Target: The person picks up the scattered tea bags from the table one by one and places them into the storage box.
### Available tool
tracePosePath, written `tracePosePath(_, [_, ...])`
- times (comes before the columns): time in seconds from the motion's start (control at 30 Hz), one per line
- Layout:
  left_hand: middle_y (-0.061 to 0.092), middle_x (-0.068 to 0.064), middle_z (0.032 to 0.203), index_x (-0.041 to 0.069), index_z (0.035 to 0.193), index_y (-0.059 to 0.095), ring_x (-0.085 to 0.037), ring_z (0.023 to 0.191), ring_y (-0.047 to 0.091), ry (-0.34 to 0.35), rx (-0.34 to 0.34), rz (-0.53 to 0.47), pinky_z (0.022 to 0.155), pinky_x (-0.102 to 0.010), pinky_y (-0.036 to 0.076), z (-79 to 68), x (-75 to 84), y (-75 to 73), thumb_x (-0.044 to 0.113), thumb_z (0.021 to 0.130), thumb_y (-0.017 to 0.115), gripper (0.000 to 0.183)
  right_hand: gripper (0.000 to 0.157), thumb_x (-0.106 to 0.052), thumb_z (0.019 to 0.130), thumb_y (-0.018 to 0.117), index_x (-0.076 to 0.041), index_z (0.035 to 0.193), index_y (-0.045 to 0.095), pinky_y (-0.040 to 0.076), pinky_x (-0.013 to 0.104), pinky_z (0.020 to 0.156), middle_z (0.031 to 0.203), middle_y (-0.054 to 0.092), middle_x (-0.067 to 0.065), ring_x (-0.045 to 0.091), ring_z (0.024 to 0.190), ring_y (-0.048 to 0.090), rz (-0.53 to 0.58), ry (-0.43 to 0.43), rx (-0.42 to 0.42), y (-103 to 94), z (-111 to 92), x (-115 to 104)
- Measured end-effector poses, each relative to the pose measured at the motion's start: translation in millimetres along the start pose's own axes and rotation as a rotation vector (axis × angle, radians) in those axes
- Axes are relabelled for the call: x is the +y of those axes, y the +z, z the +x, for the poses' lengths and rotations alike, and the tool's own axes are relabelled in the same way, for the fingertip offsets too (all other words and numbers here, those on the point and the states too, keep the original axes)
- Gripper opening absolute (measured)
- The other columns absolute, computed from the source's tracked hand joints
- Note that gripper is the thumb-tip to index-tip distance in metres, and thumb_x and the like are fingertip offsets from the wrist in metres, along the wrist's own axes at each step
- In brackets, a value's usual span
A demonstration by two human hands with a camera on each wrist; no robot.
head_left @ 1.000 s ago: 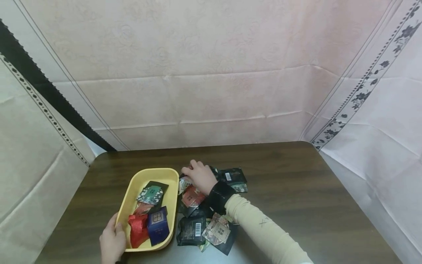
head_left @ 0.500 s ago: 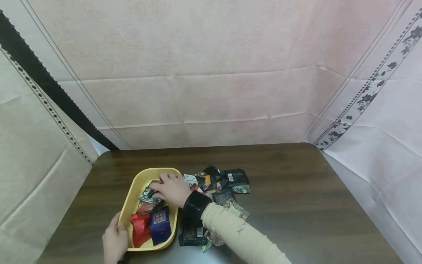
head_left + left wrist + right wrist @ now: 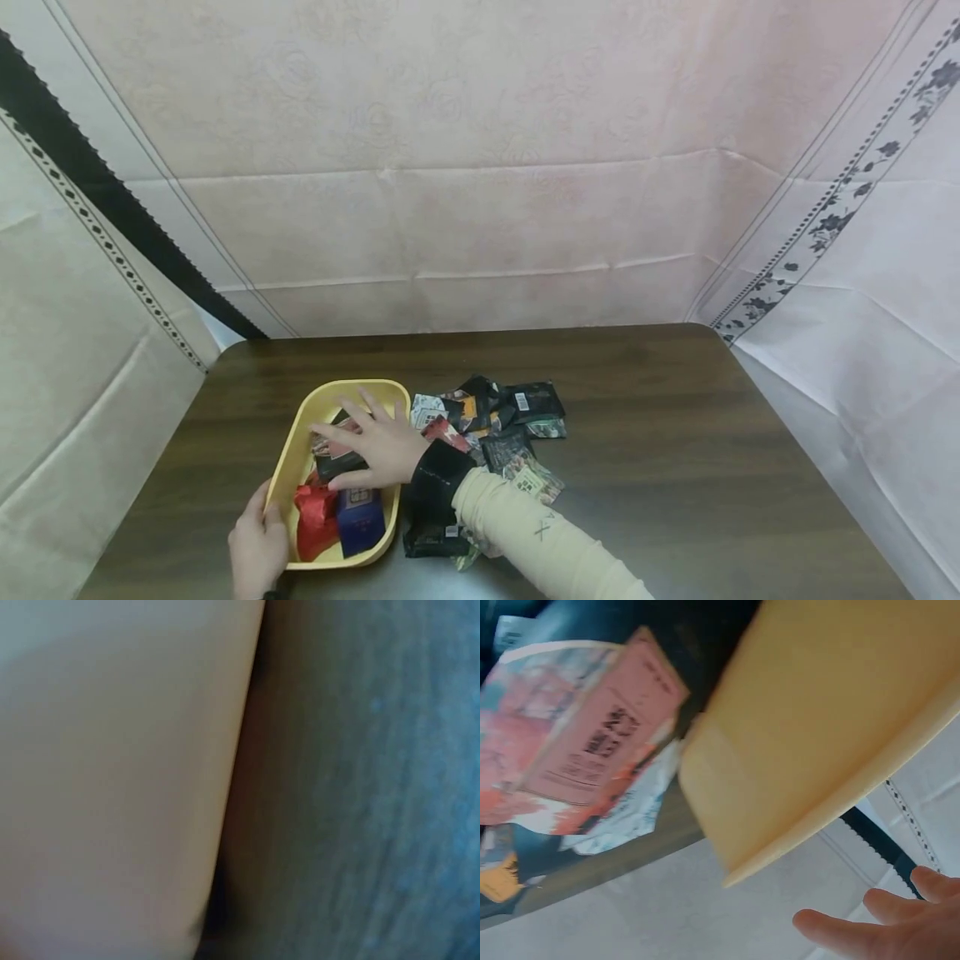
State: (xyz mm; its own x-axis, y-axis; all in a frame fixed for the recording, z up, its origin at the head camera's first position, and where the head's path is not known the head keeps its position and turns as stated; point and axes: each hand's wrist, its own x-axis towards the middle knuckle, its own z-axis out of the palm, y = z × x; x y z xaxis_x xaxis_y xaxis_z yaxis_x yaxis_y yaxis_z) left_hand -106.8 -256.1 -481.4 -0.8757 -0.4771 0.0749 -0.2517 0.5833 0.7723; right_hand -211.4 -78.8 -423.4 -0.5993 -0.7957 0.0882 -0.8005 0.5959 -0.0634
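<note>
CHANGE: right hand (image 3: 382, 450) went from bunched to fingers spread; dark packet (image 3: 341, 464) now lay beneath it in yellow tray (image 3: 292, 454) | MEANS: one more in, loose packets (image 3: 536, 402) remained on table (image 3: 675, 458) | POSE: right palm-down, contact unclear; left hand (image 3: 258, 542) gripped tray's left wall

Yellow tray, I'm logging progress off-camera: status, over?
Left hand grips yellow tray by its rim. Right hand over dark packet inside, fingers spread, partly hiding it. Red packet, blue box also inside. Loose packets piled beside tray.
</note>
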Motion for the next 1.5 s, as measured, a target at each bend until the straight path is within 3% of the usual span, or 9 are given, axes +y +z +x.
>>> tracePosePath(0.13, [0.049,-0.039,0.112,-0.008,0.128,0.042,-0.052,0.094,0.049,0.001,0.008,-0.008,0.076,-0.06,0.037,-0.2,-0.7,0.0,0.0,0.091,0.036,0.038,0.075,-0.069,0.081,0.04,-0.039,0.144,0.015,0.026,0.058,0.098,0.149,0.014,0.003,0.031,0.137,0.009,-0.048,0.01,0.017,1.6,-6,11])
tracePosePath(0.33, [0.048,-0.04,0.112,-0.007,0.128,0.042,-0.055,0.098,0.046,0.001,0.011,-0.007,0.079,-0.062,0.036,0.4,-1.4,-1.2,0.001,0.091,0.036,0.038,0.074,-0.065,0.082,0.045,-0.032,0.145,0.022,0.03,0.061,0.094,0.15,0.016,0.009,0.034,0.136,0.011,-0.011,0.071,0.054,7.2,-22,44])
tracePosePath(0.7, [0.047,-0.04,0.113,-0.007,0.127,0.043,-0.058,0.099,0.044,-0.002,0.045,0.0,0.08,-0.063,0.035,-0.5,-4.5,-3.5,0.001,0.091,0.036,0.037,0.066,-0.054,0.088,0.047,-0.029,0.144,0.024,0.027,0.065,0.093,0.148,0.019,0.012,0.037,0.134,0.015,0.061,0.312,0.053,25.0,-73,121])
tracePosePath(1.0, [0.046,-0.039,0.115,-0.006,0.129,0.042,-0.057,0.1,0.043,-0.019,0.014,0.013,0.08,-0.062,0.036,0.0,-3.6,-1.7,0.003,0.092,0.036,0.038,0.062,-0.049,0.09,0.046,-0.025,0.144,0.028,0.024,0.068,0.092,0.145,0.024,0.017,0.039,0.132,0.018,0.057,0.458,0.068,38.2,-116,168])
tracePosePath(1.17, [0.046,-0.039,0.114,-0.007,0.128,0.042,-0.058,0.099,0.044,-0.003,0.011,0.027,0.081,-0.062,0.036,-0.3,-3.7,-1.4,0.003,0.092,0.036,0.038,0.063,-0.047,0.089,0.05,-0.023,0.144,0.029,0.022,0.071,0.09,0.145,0.024,0.017,0.04,0.133,0.016,0.108,0.515,0.054,44.7,-133,186])
tracePosePath(1.27, [0.047,-0.039,0.114,-0.007,0.128,0.042,-0.058,0.099,0.044,0.0,0.003,0.036,0.08,-0.063,0.036,-0.1,-3.5,-1.0,0.003,0.092,0.036,0.037,0.068,-0.051,0.086,0.052,-0.023,0.144,0.029,0.023,0.071,0.09,0.146,0.024,0.015,0.04,0.133,0.015,0.128,0.546,0.003,49.2,-136,191])
tracePosePath(1.4, [0.048,-0.039,0.113,-0.006,0.128,0.042,-0.058,0.099,0.044,-0.004,-0.011,0.045,0.079,-0.063,0.036,0.4,-4.2,-0.3,0.004,0.092,0.036,0.038,0.069,-0.054,0.084,0.054,-0.023,0.141,0.034,0.031,0.067,0.086,0.141,0.034,0.014,0.043,0.127,0.026,0.087,0.54,-0.026,54.8,-135,193])
tracePosePath(1.5, [0.048,-0.038,0.114,-0.006,0.128,0.042,-0.058,0.1,0.044,-0.006,-0.005,0.042,0.08,-0.063,0.036,0.5,-4.9,-0.6,0.003,0.092,0.036,0.038,0.063,-0.052,0.082,0.057,-0.023,0.136,0.044,0.038,0.061,0.081,0.132,0.042,0.016,0.043,0.116,0.037,0.013,0.531,0.001,57.1,-132,191])
